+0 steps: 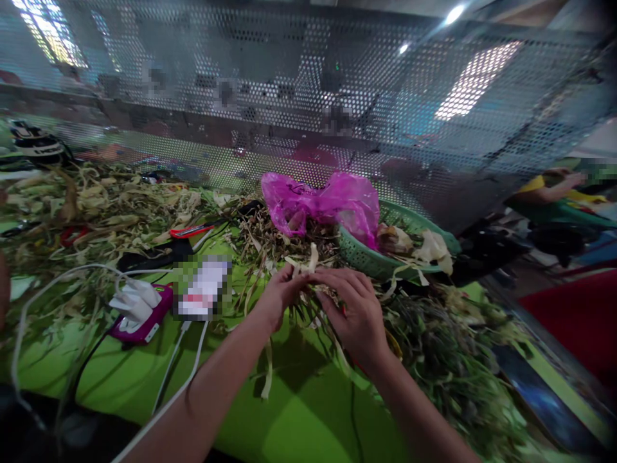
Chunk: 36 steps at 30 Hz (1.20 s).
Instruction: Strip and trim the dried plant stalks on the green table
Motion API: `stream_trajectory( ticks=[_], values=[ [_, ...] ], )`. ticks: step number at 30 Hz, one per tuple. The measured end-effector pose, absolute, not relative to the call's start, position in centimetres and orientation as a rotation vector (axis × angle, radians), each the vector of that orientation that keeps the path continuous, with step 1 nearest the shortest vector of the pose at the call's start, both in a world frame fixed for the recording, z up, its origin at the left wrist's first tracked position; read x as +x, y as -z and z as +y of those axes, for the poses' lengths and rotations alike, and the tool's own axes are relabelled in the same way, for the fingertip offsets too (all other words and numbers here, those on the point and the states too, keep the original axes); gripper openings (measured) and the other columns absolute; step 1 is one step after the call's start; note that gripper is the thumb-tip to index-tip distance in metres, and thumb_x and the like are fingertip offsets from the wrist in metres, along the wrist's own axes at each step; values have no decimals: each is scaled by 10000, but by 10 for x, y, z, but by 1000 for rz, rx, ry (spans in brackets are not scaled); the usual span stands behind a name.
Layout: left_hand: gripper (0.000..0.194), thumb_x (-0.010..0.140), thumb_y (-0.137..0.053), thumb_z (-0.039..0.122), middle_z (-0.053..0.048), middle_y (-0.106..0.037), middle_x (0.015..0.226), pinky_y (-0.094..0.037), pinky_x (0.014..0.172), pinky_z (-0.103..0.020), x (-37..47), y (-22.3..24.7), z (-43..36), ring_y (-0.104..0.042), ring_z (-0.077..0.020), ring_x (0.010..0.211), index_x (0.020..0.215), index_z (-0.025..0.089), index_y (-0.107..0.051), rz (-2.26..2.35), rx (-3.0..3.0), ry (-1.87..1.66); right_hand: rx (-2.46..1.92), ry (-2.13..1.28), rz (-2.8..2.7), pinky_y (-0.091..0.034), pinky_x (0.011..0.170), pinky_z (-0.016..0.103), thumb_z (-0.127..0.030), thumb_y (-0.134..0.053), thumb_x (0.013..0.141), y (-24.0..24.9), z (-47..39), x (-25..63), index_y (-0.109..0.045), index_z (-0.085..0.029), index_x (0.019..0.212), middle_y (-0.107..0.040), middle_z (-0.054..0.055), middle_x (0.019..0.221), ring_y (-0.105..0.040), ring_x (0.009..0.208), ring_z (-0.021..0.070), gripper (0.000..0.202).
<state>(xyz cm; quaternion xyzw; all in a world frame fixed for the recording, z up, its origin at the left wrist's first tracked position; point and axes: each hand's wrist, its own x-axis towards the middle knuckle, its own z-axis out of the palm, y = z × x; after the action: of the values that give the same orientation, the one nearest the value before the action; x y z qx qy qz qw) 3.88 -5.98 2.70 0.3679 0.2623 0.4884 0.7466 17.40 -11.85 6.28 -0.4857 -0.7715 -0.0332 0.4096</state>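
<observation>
My left hand (278, 294) is closed, its fingertips pinching a pale, dry, husk-like strip (313, 256) that sticks up above the fingers. From the other side my right hand (354, 302) meets it, with its fingers curved over the same strip and its thumb underneath. Thin stems hang below the hands, partly hidden by them. Another pale strip (267, 373) dangles beneath my left wrist over the green tabletop (299, 411).
Behind the hands are a pink plastic bag (354, 196) and a green basket (366, 254). Dried leaves (96, 199) heap at left, greener ones (448, 360) at right. A phone (202, 289), a purple power strip (149, 321) and cables lie left. A perforated metal screen (270, 122) stands behind.
</observation>
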Motion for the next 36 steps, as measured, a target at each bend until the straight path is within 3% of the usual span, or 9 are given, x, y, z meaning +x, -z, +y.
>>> stream_trajectory(
  ticks=[3,6,12,18,22,25,31,36],
  values=[
    [303,667,-776,298,-26,-666,859,-448,763,-254,39,-28,-62,-611,-131,786,871,170,-592,557,646,-1080,-1223,55,-1925,-428,852,377,-180,-615,853,-57,-119,166,-671,-239,967,-691,37,952,-585,937,216,139],
    [337,661,-785,272,-47,-685,912,-471,798,-276,41,-27,-63,-640,-149,844,905,182,-570,577,526,-1036,-1237,22,-1991,-430,794,359,-205,-623,850,-48,-117,160,-683,-233,957,-671,38,869,-559,873,215,126],
    [318,688,-760,326,-61,-700,910,-488,719,-267,40,-29,-65,-652,-154,788,897,179,-571,634,574,-1010,-1463,235,-2100,-383,791,368,-212,-606,844,-41,-115,163,-702,-228,926,-642,55,907,-511,884,234,127],
    [321,671,-767,354,-40,-690,871,-468,737,-263,45,-26,-67,-633,-144,781,885,182,-599,651,577,-1038,-1666,406,-2083,-342,776,378,-255,-594,863,-39,-119,157,-656,-213,1004,-644,57,945,-505,916,247,160],
    [294,663,-767,364,6,-648,783,-424,676,-217,50,-21,-71,-576,-103,712,832,186,-605,746,611,-1042,-1736,474,-2046,-330,767,389,-267,-601,857,-37,-119,152,-630,-196,914,-641,76,932,-503,882,251,96],
    [290,679,-746,369,-7,-652,828,-421,697,-228,53,-20,-73,-574,-115,751,855,185,-608,776,665,-1034,-1723,487,-2044,-327,762,395,-223,-579,856,-37,-119,152,-607,-197,849,-635,83,883,-501,860,254,39],
    [236,730,-686,358,-22,-647,823,-427,749,-271,50,-20,-68,-573,-153,786,857,183,-592,860,886,-1159,-1602,267,-2063,-367,731,356,-132,-592,768,-35,-115,156,-589,-196,776,-604,68,815,-503,813,236,65],
    [204,816,-581,386,1,-599,677,-388,646,-267,39,-21,-58,-520,-140,631,846,188,-541,963,1124,-1198,-1519,-2,-2070,-375,664,306,-84,-580,690,-47,-116,163,-537,-199,667,-553,27,717,-502,742,200,125]
  ],
)
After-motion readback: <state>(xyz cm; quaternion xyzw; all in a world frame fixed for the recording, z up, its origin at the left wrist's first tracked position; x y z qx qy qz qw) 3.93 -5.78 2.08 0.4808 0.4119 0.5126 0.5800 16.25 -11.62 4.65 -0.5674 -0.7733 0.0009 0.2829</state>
